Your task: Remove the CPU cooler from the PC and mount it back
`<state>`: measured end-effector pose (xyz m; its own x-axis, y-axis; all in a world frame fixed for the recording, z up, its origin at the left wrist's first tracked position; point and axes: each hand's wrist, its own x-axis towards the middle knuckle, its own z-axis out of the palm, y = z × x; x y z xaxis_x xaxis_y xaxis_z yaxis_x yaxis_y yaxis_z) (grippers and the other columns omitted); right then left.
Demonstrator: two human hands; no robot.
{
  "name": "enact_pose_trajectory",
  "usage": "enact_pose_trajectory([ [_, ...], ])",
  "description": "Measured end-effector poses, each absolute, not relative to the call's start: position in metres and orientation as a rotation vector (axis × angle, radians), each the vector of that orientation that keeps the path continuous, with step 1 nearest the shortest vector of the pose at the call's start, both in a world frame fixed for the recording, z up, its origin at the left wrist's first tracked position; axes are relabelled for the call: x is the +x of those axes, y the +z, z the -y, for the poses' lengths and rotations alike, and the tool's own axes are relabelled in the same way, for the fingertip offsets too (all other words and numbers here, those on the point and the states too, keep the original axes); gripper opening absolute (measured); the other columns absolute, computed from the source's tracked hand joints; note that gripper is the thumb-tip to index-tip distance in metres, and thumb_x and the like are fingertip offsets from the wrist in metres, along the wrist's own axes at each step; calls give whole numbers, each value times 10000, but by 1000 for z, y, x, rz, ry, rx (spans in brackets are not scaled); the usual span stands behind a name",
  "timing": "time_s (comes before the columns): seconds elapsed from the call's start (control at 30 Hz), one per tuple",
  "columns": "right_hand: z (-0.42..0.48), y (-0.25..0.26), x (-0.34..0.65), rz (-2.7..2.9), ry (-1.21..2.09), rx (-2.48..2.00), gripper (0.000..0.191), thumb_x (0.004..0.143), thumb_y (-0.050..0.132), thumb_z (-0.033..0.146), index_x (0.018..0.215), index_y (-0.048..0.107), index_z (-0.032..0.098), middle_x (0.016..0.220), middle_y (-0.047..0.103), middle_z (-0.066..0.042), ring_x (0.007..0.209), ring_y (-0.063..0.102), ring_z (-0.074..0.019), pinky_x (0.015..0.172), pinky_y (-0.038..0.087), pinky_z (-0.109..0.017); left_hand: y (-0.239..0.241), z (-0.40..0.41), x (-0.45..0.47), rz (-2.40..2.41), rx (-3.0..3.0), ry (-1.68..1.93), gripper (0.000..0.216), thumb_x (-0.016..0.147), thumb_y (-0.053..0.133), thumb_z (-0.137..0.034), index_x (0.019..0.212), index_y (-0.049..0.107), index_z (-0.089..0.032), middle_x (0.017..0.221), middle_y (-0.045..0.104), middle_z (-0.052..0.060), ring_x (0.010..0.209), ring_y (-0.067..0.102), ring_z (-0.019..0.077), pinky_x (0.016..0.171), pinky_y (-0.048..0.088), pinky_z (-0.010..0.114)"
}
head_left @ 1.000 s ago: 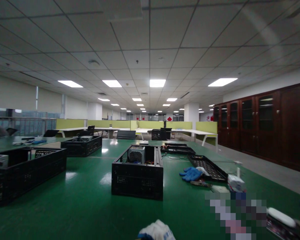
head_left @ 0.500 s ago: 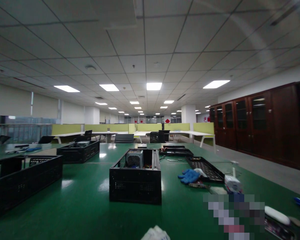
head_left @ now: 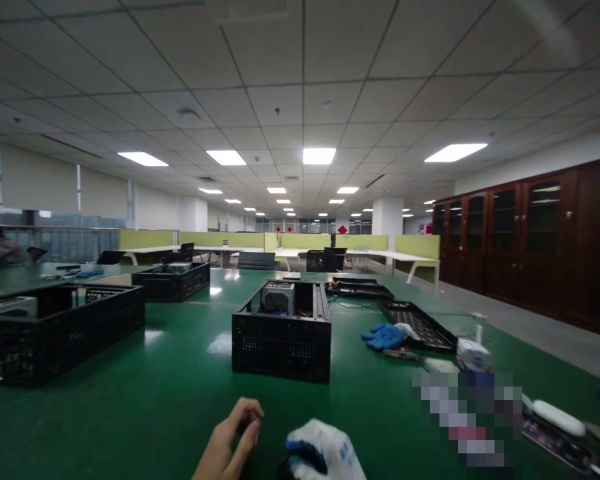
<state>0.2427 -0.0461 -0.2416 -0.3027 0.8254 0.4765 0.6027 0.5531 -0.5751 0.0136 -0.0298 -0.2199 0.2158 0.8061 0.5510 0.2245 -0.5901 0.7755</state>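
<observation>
My left hand (head_left: 230, 440) is bare and reaches up from the bottom edge of the head view. Its fingers are loosely bent, with a gap towards the thumb and nothing visible between them. Just right of it is my right hand (head_left: 327, 450), in a white work glove with a blue palm. The gloved fingers are curled round, and a dark patch shows below them; what it is I cannot make out. Beyond both hands a black computer case (head_left: 281, 350) lies on the green table (head_left: 180, 413), open on top, with a grey power supply (head_left: 278, 298) inside.
More open black cases (head_left: 95, 340) stand at the left. On the right lie a blue-and-white glove (head_left: 384, 336), a black perforated panel (head_left: 420, 323), a small white box (head_left: 474, 355) and a white rounded object (head_left: 559, 418). A blurred-out patch covers part of the table. A person (head_left: 3, 247) sits far left.
My left hand has come into view from below. More of my gloved right hand shows, with its curled fingers visible. The view has tilted down and shifted slightly left.
</observation>
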Motion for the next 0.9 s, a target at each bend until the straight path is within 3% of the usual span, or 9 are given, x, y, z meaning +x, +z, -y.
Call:
enact_pose_trajectory([
  [0.33, 55, -229, 238, 1966, 460, -1258, 247, 749, 640, 135, 965, 736, 207, 951, 756, -43, 891, 696, -219, 814, 517, -290, -233, 35, 22, -885, 2196, 1063, 207, 973, 469, -284, 1151, 553, -219, 923, 594, 37, 820, 559, 188, 778, 452, 279],
  [0.53, 57, -237, 233, 2050, 320, -1393, 181, 730, 672, 156, 906, 705, 181, 922, 714, -56, 897, 654, -238, 826, 492, -331, -227, 39, 25, -957, 2321, 804, 234, 834, 576, -136, 1044, 647, -213, 997, 638, 53, 944, 564, 225, 857, 426, 315],
  [0.7, 64, -223, 234, 1984, 540, -1290, 316, 741, 658, 196, 1054, 700, 203, 978, 732, -54, 915, 673, -226, 826, 516, -304, -233, 30, 23, -903, 2060, 917, 100, 876, 635, -272, 901, 701, -201, 891, 671, 31, 852, 578, 207, 788, 407, 298],
  [0.8, 67, -214, 235, 1973, 722, -1205, 482, 708, 696, 224, 1189, 676, 201, 1104, 739, -77, 1017, 683, -254, 912, 526, -336, -237, 24, 23, -845, 1892, 964, 240, 876, 662, -416, 877, 681, -177, 846, 674, 35, 823, 587, 207, 766, 418, 301],
  [0.9, 67, -215, 239, 1985, 737, -1209, 695, 675, 749, 245, 1354, 602, 217, 1354, 638, -116, 1259, 575, -320, 1090, 431, -428, -239, 23, 26, -784, 1774, 957, 421, 814, 696, -587, 861, 648, -171, 807, 656, 31, 766, 583, 194, 710, 431, 289],
])
